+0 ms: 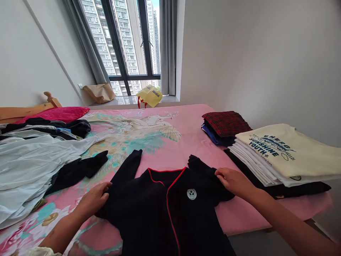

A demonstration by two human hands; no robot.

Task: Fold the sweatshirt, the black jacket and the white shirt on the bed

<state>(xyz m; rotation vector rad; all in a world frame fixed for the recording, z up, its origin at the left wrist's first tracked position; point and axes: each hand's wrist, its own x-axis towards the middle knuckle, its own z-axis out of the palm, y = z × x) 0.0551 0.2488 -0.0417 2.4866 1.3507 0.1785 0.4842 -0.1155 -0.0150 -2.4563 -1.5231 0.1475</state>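
Observation:
A black cardigan [149, 209] with red trim and a round white badge lies spread on the bed, its neckline facing the window. Its lower part runs past the bottom of the view. At the sleeve on the left, my left hand [94, 197] pinches the fabric between thumb and fingers. The sleeve on the right is gripped by my right hand [231, 180], fingers closed on the cloth. Both sleeve ends point toward the far side, the right one bunched.
Loose white and black clothes [32, 167] heap on the left by a magenta pillow [61, 113]. Folded shirts [287, 149] and a red plaid garment [226, 122] are stacked on the right. A paper bag [99, 93] and yellow bag [149, 95] sit by the window. The pink bedsheet [191, 121] has a bird print.

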